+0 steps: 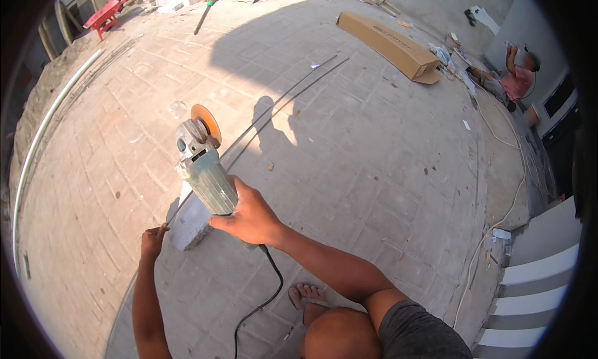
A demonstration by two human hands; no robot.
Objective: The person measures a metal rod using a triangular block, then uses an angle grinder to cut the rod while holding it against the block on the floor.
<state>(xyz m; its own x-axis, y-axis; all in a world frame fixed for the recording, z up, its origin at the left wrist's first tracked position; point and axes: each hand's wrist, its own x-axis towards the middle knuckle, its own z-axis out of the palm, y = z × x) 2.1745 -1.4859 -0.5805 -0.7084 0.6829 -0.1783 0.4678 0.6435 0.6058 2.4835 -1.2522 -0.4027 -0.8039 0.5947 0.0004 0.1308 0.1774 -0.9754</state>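
My right hand is wrapped round the grey-green body of an angle grinder. The grinder is tilted up, its orange-brown disc at the far end, and a black cord trails from its rear. Left of it, my left hand pinches a thin metal rod between the fingers. That rod passes over a pale concrete block on the ground; the grinder hides part of both. Beyond the grinder, two thin dark rods run away across the paving, apart from the disc in this view.
A long cardboard box lies at the far right, near a seated person. Along the right edge runs a pale cable. A white pipe curves along the left. A red wheelbarrow and a green-handled tool are farther back.
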